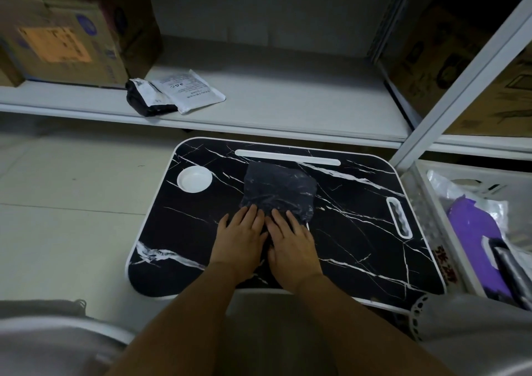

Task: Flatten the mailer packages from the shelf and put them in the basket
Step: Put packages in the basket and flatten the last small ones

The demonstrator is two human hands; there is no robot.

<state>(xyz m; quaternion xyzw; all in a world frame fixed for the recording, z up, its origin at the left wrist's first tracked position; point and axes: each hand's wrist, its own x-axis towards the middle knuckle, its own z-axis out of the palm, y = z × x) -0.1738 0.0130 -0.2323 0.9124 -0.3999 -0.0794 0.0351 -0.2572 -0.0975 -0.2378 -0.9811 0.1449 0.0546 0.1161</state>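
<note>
Two hands, left hand [240,239] and right hand [292,242], press side by side with straight fingers on the black mailer's [277,190] near edge, mid-counter [359,231]; it stretches away from them toward the far edge, basket [431,203] beside the right hand's side.

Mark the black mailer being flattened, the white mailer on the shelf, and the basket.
black mailer [277,187]: head view, crinkled upper middle.
white mailer [190,90]: head view, printed face.
basket [431,200]: head view, left wall.
</note>
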